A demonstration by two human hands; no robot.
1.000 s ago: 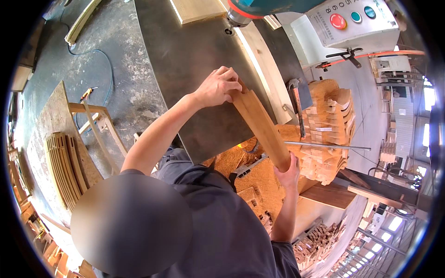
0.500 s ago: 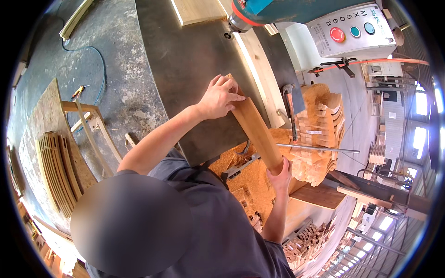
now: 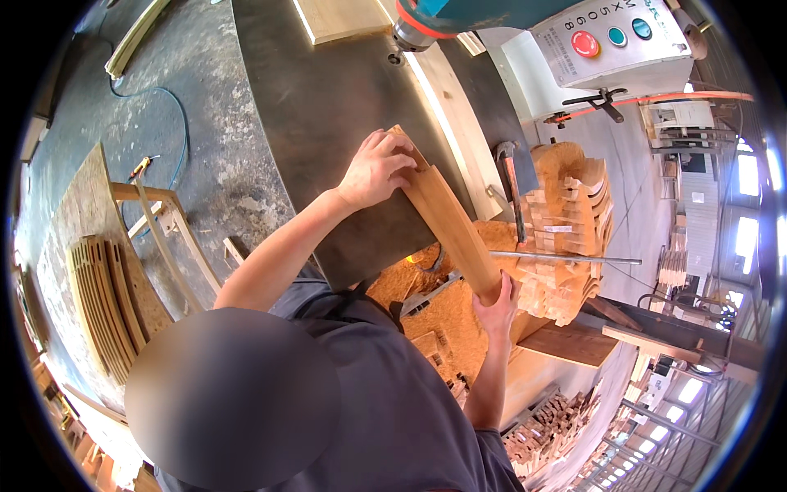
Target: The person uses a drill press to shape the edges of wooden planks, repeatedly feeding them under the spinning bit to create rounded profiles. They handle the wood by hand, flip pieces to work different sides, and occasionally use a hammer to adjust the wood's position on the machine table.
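On the dark metal tabletop (image 3: 328, 107), the long curved pale-wood piece (image 3: 447, 221) lies slanted, left hand (image 3: 373, 168) grasping its far end, right hand (image 3: 496, 307) clenched around its near end. It seems to be being positioned toward the machine head (image 3: 426, 20); feeding it on would need a steady two-handed grip.

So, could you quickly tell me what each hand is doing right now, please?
Left hand: closed over the top end of the curved wooden piece.
Right hand: gripping the lower end of the same piece.

A curved wooden piece (image 3: 447, 217) is held on the dark table (image 3: 328, 107): its far end by the left hand (image 3: 375, 170), its near end by the right hand (image 3: 497, 307).
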